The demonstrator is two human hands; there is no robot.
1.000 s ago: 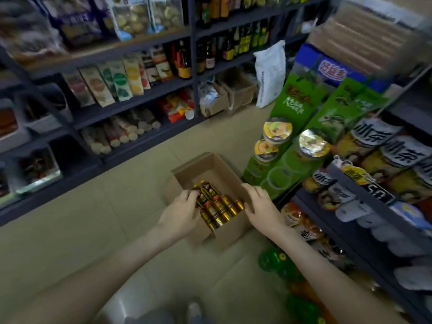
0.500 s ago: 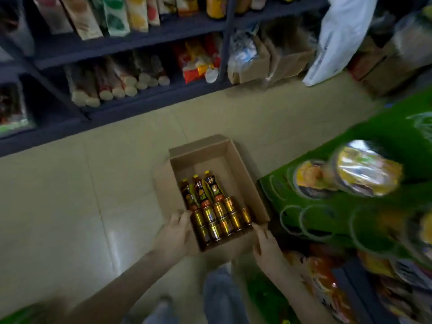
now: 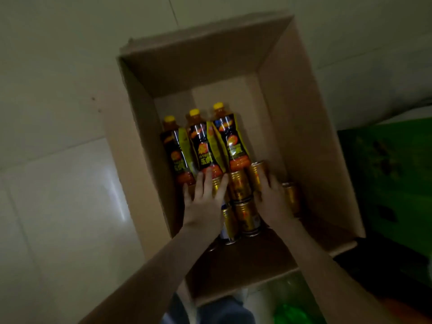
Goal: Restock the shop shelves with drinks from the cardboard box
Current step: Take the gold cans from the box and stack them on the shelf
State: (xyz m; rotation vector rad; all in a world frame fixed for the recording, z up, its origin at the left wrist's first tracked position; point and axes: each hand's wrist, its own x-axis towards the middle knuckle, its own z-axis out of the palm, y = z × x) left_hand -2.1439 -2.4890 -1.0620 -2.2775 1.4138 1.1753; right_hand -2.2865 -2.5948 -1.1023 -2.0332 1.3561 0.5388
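Observation:
I look straight down into an open cardboard box (image 3: 304, 136) on the floor. Three orange drink bottles (image 3: 203, 146) with yellow caps and dark labels lie side by side on its bottom, caps pointing away from me. Several gold cans (image 3: 245, 213) lie in rows at the near end. My left hand (image 3: 203, 206) rests on the left cans with straight, spread fingers whose tips touch the bottle bases. My right hand (image 3: 273, 204) lies over the right-hand cans, fingers curled round one gold can (image 3: 256, 174).
Pale floor tiles (image 3: 58, 183) surround the box on the left and far side. A dark green display (image 3: 385, 183) stands close against the box's right wall. A green bottle (image 3: 289, 312) and my trouser leg (image 3: 224, 309) show below the near box edge.
My head has dropped over the box, so the shelves have left the view. Both hands moved from the box's near rim inside it and onto the cans.

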